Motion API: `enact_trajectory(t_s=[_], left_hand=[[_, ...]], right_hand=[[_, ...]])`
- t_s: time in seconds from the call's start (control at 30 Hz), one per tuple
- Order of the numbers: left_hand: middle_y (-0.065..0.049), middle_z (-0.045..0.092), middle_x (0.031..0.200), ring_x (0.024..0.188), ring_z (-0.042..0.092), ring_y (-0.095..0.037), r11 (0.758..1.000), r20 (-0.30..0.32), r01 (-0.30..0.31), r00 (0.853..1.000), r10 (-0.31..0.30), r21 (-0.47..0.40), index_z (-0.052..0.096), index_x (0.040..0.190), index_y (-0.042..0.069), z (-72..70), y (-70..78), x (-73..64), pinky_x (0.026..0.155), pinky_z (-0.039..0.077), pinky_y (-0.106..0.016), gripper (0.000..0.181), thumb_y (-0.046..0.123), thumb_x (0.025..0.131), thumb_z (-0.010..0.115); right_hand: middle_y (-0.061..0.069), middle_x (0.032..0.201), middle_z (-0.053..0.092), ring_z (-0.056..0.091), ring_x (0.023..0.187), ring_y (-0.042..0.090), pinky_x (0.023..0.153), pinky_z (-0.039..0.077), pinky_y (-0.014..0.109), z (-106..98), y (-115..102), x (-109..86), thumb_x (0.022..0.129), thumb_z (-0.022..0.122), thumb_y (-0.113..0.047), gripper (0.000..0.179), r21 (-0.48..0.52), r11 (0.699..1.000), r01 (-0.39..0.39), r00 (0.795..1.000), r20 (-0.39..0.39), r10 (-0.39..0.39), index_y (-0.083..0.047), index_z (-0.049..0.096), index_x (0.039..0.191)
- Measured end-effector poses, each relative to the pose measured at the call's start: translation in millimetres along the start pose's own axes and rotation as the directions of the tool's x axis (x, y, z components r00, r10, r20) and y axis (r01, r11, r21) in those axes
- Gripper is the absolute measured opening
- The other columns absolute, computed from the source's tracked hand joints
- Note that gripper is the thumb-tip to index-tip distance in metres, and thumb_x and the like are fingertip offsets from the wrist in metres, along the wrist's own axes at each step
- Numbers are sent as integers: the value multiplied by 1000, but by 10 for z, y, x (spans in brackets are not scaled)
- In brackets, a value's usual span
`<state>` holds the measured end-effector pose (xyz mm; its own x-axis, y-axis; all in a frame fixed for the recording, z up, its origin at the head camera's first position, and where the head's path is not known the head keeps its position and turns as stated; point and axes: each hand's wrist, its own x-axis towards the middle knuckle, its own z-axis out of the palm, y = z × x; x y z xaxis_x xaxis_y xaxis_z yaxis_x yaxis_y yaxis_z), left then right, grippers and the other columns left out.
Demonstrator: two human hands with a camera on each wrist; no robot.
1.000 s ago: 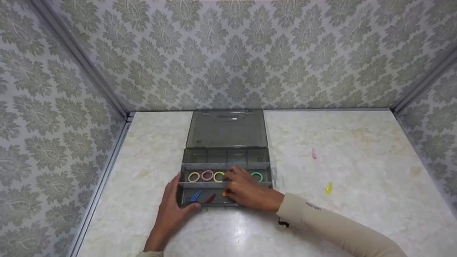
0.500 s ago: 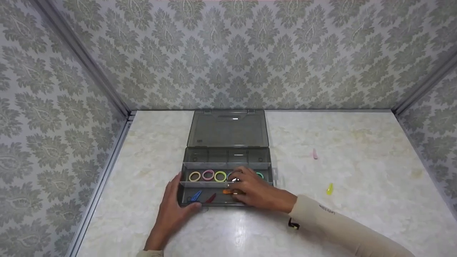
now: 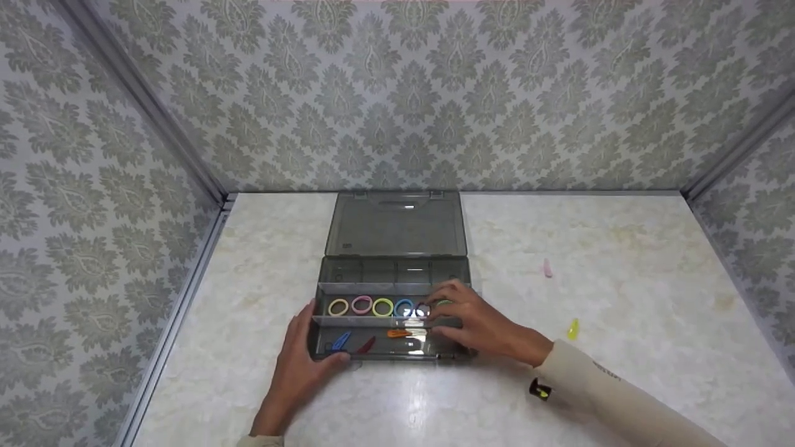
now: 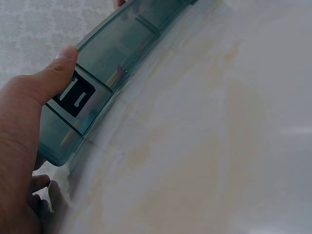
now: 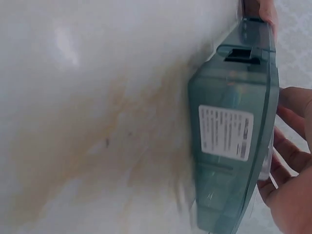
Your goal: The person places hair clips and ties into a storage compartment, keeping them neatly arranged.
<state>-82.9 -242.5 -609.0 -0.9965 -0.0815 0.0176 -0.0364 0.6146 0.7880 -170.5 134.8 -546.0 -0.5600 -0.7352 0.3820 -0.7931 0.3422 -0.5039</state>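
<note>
A smoky-grey plastic divider box [image 3: 379, 271] lies with its lid [image 3: 397, 226] folded back. My left hand [image 3: 298, 363] holds its front left corner, thumb on the front wall in the left wrist view. In the front compartment are a blue hair clip [image 3: 341, 341], a dark red hair clip [image 3: 367, 345] and an orange hair clip [image 3: 399, 333]. Several coloured rings like hair ties, among them a yellow ring [image 3: 375, 307], stand in the middle compartment. My right hand [image 3: 475, 323] is over the box's right end, fingers loosely bent, with nothing visible in it; it partly covers a green ring [image 3: 444, 302].
To the right on the marbled tabletop [image 3: 646, 298] lie a pink hair clip [image 3: 547, 268] and a yellow hair clip [image 3: 573, 329]. Patterned walls [image 3: 410, 93] enclose the table at the back and sides. A white label [image 5: 225, 132] is on the box's side.
My right hand has let go of the orange hair clip, which stays in the front compartment, and has moved right, uncovering the blue ring. My left hand has stayed on the box.
</note>
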Motion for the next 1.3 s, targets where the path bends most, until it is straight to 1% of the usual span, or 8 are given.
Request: enact_trajectory(t_s=[0.23, 0.37, 0.53, 0.77, 0.97, 1.07, 1.23, 1.3], left_hand=[[-11, 24, 180, 168, 16, -43, 999, 22, 42, 999, -42, 30, 17, 178, 30, -4, 25, -11, 132, 24, -67, 128, 70, 80, 90], [-12, 24, 179, 168, 16, -44, 999, 23, 45, 999, -45, 25, 18, 178, 29, -3, 25, -6, 132, 23, -67, 128, 70, 80, 91], [-11, 26, 179, 167, 21, -41, 999, 21, 50, 998, -50, 20, 19, 177, 29, -8, 22, -7, 132, 26, -67, 129, 71, 79, 91], [-10, 26, 179, 167, 20, -41, 998, 25, 57, 998, -57, 11, 19, 177, 31, -18, 26, -10, 131, 25, -68, 128, 72, 79, 91], [-9, 26, 179, 166, 25, -39, 998, 22, 55, 998, -55, -1, 19, 177, 32, -17, 17, -12, 131, 28, -67, 129, 71, 79, 92], [-9, 26, 179, 166, 26, -38, 999, 16, 39, 999, -39, -3, 19, 177, 30, -11, 15, -8, 131, 28, -66, 130, 69, 78, 93], [-11, 28, 178, 166, 26, -39, 1000, 10, 1, 1000, -1, 13, 19, 178, 28, -8, 9, -5, 132, 28, -64, 129, 64, 79, 94], [-11, 28, 178, 165, 27, -39, 1000, 10, -1, 1000, 1, 18, 19, 178, 28, -9, 6, -4, 132, 28, -64, 128, 64, 80, 94]], right_hand=[[10, 132, 70, 56, 134, 35, 110, 52, 56, -84, 113, -144, 96, 86, -5, 19, 39, 999, -29, 997, -75, 31, -8, 81, 114], [10, 131, 70, 57, 132, 33, 108, 53, 51, -120, 185, -218, 92, 88, -1, 22, 53, 998, -25, 991, -130, 31, -8, 82, 112], [14, 132, 70, 58, 131, 35, 109, 53, 44, -186, 275, -306, 89, 90, 3, 25, 48, 999, -19, 979, -200, 28, -6, 82, 111], [18, 131, 71, 59, 128, 38, 110, 50, 37, -350, 434, -450, 88, 90, 5, 28, 30, 998, -53, 958, -282, 59, -4, 82, 113], [17, 132, 71, 58, 129, 39, 112, 42, 23, -492, 607, -622, 92, 88, 0, 28, 49, 987, -152, 937, -312, 160, -9, 82, 117], [19, 132, 71, 57, 129, 40, 111, 40, 24, -569, 669, -717, 91, 88, 1, 29, 55, 979, -197, 922, -329, 204, -7, 82, 118], [17, 136, 70, 54, 134, 37, 111, 38, 20, -702, 747, -869, 94, 86, 0, 28, 103, 951, -291, 893, -328, 309, -3, 81, 121], [16, 138, 70, 53, 135, 36, 111, 37, 18, -740, 791, -926, 95, 86, 0, 28, 117, 936, -331, 879, -323, 351, -1, 81, 122]])
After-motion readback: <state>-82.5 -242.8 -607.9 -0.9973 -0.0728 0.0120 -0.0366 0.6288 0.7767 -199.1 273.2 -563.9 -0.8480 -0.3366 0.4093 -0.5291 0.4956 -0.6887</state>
